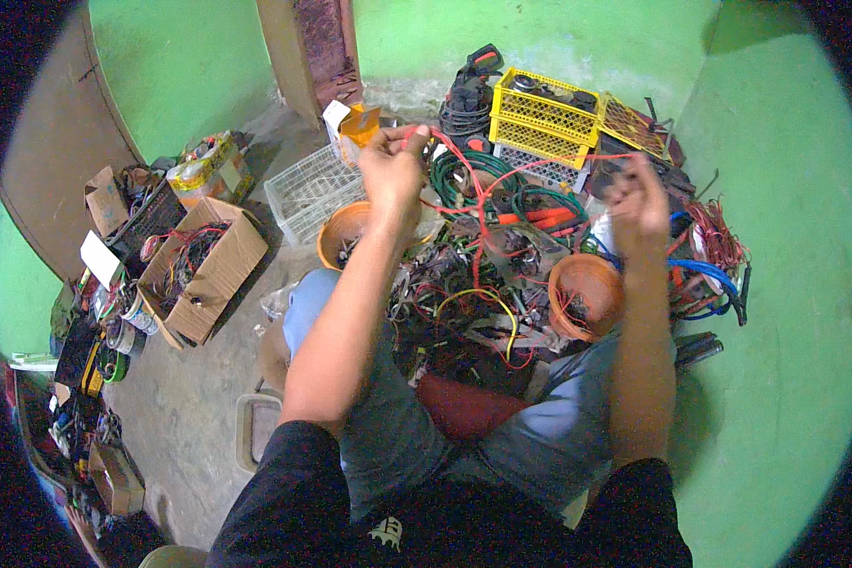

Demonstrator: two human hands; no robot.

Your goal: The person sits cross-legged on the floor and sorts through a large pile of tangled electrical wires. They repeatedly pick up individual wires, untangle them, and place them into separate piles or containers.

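Note:
A red wire (484,218) runs up from the tangled heap of wires and scraps (435,270) in front of me and spreads into strands. My left hand (395,168) is raised above the heap's far left side, its fingers closed on one strand. Out to the right, my right hand (640,197) pinches another strand that stretches across to the middle; its fingers are slightly blurred. A yellow wire (513,322) curves over the near part of the heap. Orange bowls with small pieces inside stand on both sides, the left bowl (329,248) partly behind my forearm and the right bowl (558,275) beside my other forearm.
Stacked yellow crates (544,131) and a coil of green cable (454,175) lie beyond the heap. A clear plastic crate (303,204) and a cardboard box of wires (239,268) stand to the left. Blue cables (715,275) lie at right by the green wall (786,379).

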